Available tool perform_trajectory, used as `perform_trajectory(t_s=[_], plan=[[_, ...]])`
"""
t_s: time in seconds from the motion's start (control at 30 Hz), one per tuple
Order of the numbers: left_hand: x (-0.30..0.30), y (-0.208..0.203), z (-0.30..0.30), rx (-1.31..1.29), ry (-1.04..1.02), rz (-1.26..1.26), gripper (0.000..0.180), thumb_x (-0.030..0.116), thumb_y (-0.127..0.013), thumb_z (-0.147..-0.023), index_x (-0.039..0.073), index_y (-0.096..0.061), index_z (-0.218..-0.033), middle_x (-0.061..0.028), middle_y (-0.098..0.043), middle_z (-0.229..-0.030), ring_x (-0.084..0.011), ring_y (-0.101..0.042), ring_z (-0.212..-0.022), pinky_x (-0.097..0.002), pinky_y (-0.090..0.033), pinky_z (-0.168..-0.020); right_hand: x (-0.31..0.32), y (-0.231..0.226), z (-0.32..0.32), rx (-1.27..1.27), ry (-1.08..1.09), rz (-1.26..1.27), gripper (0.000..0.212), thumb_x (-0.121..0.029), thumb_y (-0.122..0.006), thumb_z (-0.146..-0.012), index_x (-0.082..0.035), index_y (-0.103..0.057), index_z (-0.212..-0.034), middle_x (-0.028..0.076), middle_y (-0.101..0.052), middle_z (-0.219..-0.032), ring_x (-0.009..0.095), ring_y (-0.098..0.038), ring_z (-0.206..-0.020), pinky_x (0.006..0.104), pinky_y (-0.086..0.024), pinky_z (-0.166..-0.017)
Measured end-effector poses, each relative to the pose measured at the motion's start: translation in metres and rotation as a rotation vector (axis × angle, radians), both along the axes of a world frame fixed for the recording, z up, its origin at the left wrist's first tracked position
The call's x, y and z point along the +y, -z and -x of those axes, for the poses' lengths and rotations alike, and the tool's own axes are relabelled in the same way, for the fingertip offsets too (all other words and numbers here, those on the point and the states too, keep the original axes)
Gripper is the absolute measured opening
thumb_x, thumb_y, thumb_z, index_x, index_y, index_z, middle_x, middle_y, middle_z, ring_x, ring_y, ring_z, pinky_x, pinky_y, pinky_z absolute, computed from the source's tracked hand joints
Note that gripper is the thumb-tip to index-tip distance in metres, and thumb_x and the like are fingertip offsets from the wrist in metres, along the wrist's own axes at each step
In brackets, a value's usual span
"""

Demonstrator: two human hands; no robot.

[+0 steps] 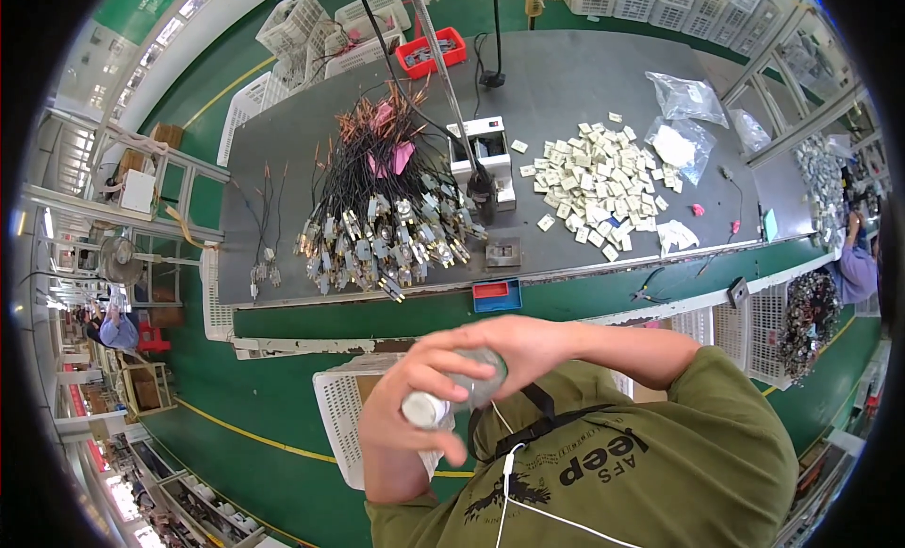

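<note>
Close in front of my chest, both hands are around a clear bottle point(485, 386) with a white cap point(424, 410). My left hand point(388, 416) curls about the cap end, its fingers reaching over the bottle and its thumb below. From the other side, my right hand point(520, 348) wraps the bottle's body, its fingers partly hidden behind the left hand's. The bottle is tilted, cap toward the lower left. On the grey table point(566, 72) beyond lie a bundle of black cables with metal connectors point(386, 237) and a pile of small cream-coloured plastic pieces point(594, 185).
A white-and-black bench device point(479, 142) stands between the piles beside a metal pole. There are a red bin point(431, 54), a blue tray point(497, 295) at the table's near edge, clear plastic bags point(683, 97) and a white crate point(337, 425) near my left arm. Co-workers sit far left and right.
</note>
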State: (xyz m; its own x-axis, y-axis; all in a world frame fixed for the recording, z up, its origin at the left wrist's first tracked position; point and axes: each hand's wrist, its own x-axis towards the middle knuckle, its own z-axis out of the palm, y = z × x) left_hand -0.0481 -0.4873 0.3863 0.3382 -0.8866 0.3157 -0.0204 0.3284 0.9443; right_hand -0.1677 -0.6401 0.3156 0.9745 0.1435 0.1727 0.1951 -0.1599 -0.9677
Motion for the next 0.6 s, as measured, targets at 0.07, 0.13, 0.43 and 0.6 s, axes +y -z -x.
perform_trajectory(t_s=[0.07,0.13,0.43,0.6], plan=[[-0.004,-0.012,-0.007,0.098,0.319,0.023,0.055,0.047,-0.085,-0.064,0.010,-0.062,-0.098,-0.0132,-0.070,-0.095,-0.0364,-0.055,-0.117,-0.0518,-0.034,-0.105,0.008,0.002,0.002,-0.007,-0.132,0.000,0.080,-0.029,-0.086,-0.066,-0.005,-0.045,-0.131,0.015,-0.063,-0.110,0.032,-0.062,-0.103,0.0391,-0.050,-0.087],[-0.007,-0.002,-0.024,-0.030,0.541,0.053,0.058,0.045,-0.086,-0.064,0.007,-0.065,-0.103,-0.0121,-0.069,-0.105,-0.0362,-0.051,-0.123,-0.0495,-0.036,-0.104,0.021,0.009,0.001,-0.050,-0.211,-0.034,0.074,-0.027,-0.086,-0.066,-0.006,-0.054,-0.129,0.015,-0.057,-0.125,0.030,-0.058,-0.113,0.0389,-0.048,-0.096],[0.015,-0.001,0.010,-0.014,-0.045,-0.062,0.061,0.060,-0.076,-0.068,0.010,-0.062,-0.102,-0.0137,-0.064,-0.121,-0.0387,-0.041,-0.132,-0.0508,-0.030,-0.108,0.029,0.010,0.011,-0.022,0.273,0.119,0.073,-0.020,-0.084,-0.064,-0.007,-0.049,-0.127,0.014,-0.061,-0.112,0.034,-0.060,-0.103,0.0424,-0.049,-0.087],[0.031,0.021,0.008,-0.215,-0.177,0.024,0.066,0.066,-0.068,-0.073,0.009,-0.059,-0.104,-0.0167,-0.064,-0.120,-0.0417,-0.044,-0.130,-0.0530,-0.027,-0.110,0.044,0.014,0.020,-0.066,0.382,0.130,0.074,-0.021,-0.085,-0.065,-0.008,-0.049,-0.129,0.014,-0.061,-0.113,0.034,-0.060,-0.104,0.0416,-0.049,-0.089]])
